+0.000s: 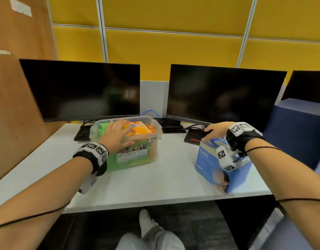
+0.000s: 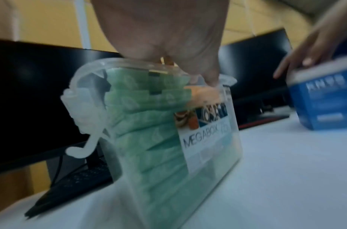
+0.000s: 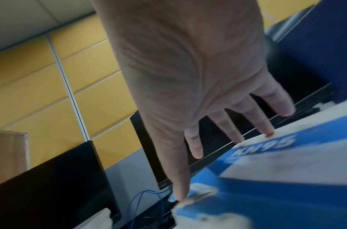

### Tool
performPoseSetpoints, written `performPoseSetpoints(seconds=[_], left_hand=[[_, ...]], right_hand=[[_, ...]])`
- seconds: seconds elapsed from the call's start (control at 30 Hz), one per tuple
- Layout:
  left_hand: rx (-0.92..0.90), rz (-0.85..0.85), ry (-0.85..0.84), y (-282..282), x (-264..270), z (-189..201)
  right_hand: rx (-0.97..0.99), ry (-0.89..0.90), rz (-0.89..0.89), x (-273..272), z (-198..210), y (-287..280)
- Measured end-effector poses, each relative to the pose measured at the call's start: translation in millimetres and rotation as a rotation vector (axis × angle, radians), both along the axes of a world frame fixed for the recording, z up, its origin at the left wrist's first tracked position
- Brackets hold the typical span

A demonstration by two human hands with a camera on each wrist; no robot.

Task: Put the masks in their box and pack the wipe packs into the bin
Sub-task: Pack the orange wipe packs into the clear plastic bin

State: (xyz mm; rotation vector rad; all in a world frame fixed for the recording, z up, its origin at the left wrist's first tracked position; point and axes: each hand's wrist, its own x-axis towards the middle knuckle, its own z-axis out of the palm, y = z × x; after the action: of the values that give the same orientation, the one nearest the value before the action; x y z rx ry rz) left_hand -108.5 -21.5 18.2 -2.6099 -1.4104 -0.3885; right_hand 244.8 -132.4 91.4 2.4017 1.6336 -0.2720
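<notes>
Your left hand [image 1: 117,135] lies flat, fingers spread and straight, pressing down on the orange wipe pack [image 1: 139,128] at the top of the clear plastic bin labelled MEGABOX [image 1: 135,156]. Green wipe packs [image 2: 149,139] are stacked inside it, filling the bin right up its left side — the orange one sits on top, toward the right. Over at the blue KN95 mask box [image 1: 207,160], your right hand [image 1: 217,131] reaches across the top with fingers [image 3: 264,124] extended, fingertips touching the upper edge of the box, nothing curled round it. That box stands tilted on the white desk [image 1: 164,179], well apart from the bin. The wrist view is blurred, so whether the box flap is fully shut is hard to say. Two dark monitors [image 1: 83,91] stand behind — a blue cable [image 1: 152,112] shows between them.
</notes>
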Motion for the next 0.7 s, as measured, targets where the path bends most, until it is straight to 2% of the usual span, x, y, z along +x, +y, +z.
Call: performPoseSetpoints(seconds=[0.07,0.23,0.3,0.4,0.5,0.6,0.7], left_hand=[[0.08,-0.077,-0.027,-7,-3,-3],[0.103,-0.036,-0.051,-19,5,-2],[0.118,0.001,-0.039,-23,10,1],[0.09,0.092,-0.02,-28,22,7],[0.063,0.171,0.03,-31,42,13],[0.022,0.214,0.036,-34,70,17],[-0.018,0.296,0.033,-38,106,20]], right_hand=[[-0.017,0.025,-0.065,15,-2,-23],[-0.119,-0.008,-0.152,40,-15,-35],[-0.066,0.042,-0.217,44,-25,-35],[0.044,0.037,-0.26,27,-29,-43],[0.119,-0.015,-0.221,9,-34,-36],[0.191,0.131,-0.236,-10,-38,-22],[0.207,0.148,-0.182,-33,-40,-8]])
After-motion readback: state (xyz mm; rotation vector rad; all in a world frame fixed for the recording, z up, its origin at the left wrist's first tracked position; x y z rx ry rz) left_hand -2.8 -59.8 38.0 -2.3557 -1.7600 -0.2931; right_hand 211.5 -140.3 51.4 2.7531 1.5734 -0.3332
